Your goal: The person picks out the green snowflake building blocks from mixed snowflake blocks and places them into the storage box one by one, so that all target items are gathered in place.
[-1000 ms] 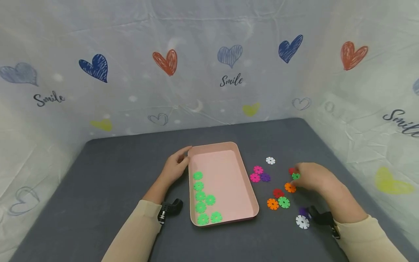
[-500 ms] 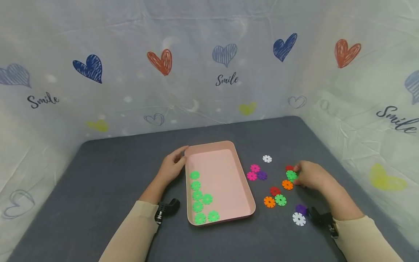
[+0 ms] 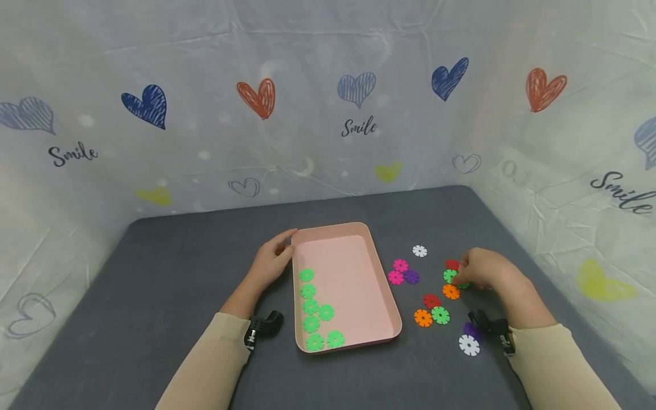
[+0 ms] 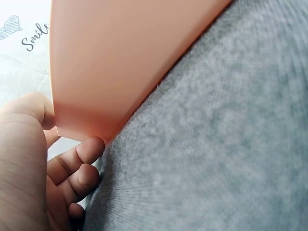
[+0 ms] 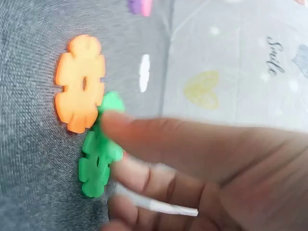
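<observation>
Your left hand (image 3: 271, 261) is gripping the pink tray's (image 3: 348, 279) far left corner. Your right hand (image 3: 489, 269) is pinching a green disc (image 5: 113, 100) toward the worktop's (image 3: 205, 267) right edge (an orange disc (image 5: 72, 77) is lying beside).

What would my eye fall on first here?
Probably the pink tray on the grey table, with bright green notched discs in its left half. Then the right hand, its thumb against another green disc, among colourful discs right of the tray. Behind, hearts decorate the pale sheet.
</observation>
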`<state>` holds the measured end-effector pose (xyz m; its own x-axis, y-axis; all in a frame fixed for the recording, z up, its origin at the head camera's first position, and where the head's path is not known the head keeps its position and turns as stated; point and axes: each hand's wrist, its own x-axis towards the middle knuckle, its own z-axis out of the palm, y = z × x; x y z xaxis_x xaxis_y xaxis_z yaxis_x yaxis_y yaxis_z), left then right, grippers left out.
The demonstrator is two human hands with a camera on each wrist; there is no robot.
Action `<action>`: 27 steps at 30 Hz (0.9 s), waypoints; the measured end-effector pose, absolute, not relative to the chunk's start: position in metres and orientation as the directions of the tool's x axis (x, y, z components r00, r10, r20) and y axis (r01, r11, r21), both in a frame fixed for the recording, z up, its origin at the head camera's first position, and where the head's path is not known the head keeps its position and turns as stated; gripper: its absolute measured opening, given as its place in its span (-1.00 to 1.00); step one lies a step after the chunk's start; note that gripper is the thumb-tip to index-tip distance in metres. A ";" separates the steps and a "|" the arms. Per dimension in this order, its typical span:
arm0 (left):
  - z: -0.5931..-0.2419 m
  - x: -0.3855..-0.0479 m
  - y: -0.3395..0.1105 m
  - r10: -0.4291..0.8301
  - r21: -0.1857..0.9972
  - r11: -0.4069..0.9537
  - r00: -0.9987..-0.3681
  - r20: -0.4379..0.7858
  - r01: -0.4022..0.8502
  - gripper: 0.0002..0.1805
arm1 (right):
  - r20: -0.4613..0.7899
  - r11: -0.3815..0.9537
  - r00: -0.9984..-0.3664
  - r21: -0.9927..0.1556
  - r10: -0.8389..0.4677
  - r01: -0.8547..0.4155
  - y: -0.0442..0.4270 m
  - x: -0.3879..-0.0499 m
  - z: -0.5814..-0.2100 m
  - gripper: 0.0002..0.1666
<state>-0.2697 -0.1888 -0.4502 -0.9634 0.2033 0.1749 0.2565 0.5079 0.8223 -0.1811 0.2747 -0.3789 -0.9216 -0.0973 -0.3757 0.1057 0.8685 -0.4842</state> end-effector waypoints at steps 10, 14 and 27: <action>-0.452 -0.271 -0.190 0.200 0.816 0.515 -0.963 0.182 0.261 -0.48 | -0.225 0.814 -0.961 -0.580 -0.159 0.001 0.237 -0.182 -0.343 -0.68; -0.452 -0.272 -0.189 0.207 0.816 0.512 -0.961 0.185 0.268 -0.49 | -0.077 0.714 -0.976 -0.694 -0.204 -0.094 0.187 -0.157 -0.314 -0.84; -0.450 -0.270 -0.189 0.207 0.822 0.506 -0.962 0.180 0.263 -0.49 | 0.057 0.668 -0.902 -0.653 -0.427 -0.357 0.073 -0.145 -0.370 -0.86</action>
